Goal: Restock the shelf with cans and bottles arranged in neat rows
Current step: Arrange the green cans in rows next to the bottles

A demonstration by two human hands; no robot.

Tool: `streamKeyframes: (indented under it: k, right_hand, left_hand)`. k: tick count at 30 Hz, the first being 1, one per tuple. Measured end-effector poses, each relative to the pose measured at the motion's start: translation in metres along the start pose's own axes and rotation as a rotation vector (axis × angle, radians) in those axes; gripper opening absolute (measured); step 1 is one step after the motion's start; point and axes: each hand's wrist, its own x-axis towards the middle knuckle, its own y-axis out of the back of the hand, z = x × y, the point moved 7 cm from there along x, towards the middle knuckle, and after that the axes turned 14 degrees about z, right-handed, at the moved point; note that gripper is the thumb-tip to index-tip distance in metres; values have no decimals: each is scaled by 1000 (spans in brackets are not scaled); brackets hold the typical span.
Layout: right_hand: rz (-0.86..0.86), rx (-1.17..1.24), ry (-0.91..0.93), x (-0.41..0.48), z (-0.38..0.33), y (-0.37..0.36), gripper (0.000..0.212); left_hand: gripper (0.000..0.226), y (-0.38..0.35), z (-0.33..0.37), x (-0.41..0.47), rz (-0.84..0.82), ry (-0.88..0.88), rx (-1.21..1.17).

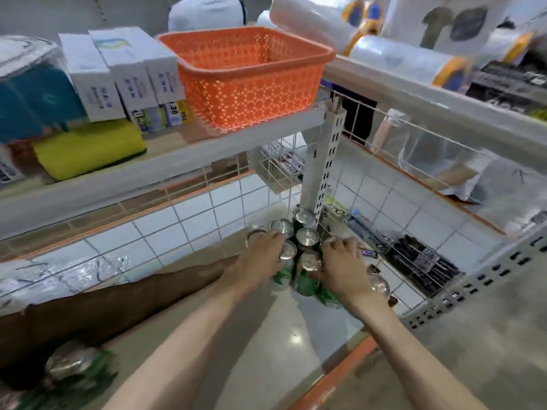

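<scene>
Crowding the back corner of the pale, glossy bottom shelf board, the green aluminium cans with round silver pull-tab tops stand upright and touching, packed against the foot of the white perforated metal upright post and the thin white wire grid panel. The hands are apart, one on each flank of the cluster. Left hand: fingers reach forward over the can tops on the left side, tips bent down; frame smeared, so I cannot tell whether they grip or only rest there. Right hand: knuckles raised, fingers curled down round a can on the right side, thumb low against the green wall. One more silver-topped can sits just beside the right wrist. Behind the grid lie flat black packets, and white square glazed tiles show past the shelf's back edge. At lower left, a brown cardboard flap, matte, with further blurred green cans below it. On the shelf above: an orange plastic lattice basket, rectangular with a rolled rim, beside upright white cardboard boxes, a soft yellow folded cloth and a teal wrapped pack. At upper right lie cylindrical rolls in clear shiny film.
</scene>
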Motion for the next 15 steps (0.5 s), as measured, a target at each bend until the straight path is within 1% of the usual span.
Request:
streamKeyframes:
  k: [2, 4, 6, 8, 12, 15]
  right_hand:
    - [-35, -33, 1, 3, -6, -8, 54]
    - [-55, -55, -7, 6, -12, -14, 61]
    - [-38, -70, -8, 6, -16, -16, 65]
    - [-5, -51, -8, 6, -16, -14, 62]
    - [-14, 20, 27, 1, -14, -11, 55]
    - [-88, 185, 42, -6, -16, -8, 52]
  left_hand:
    - [64, -9, 0, 8, -1, -18, 67]
    - [66, -13, -2, 12, 13, -27, 89]
    - [65, -15, -4, 13, 30, -36, 83]
    - [62, -15, -8, 13, 35, -34, 53]
    - [57, -9, -6, 4, 62, -89, 75]
    - [62, -2, -10, -12, 32, -56, 100]
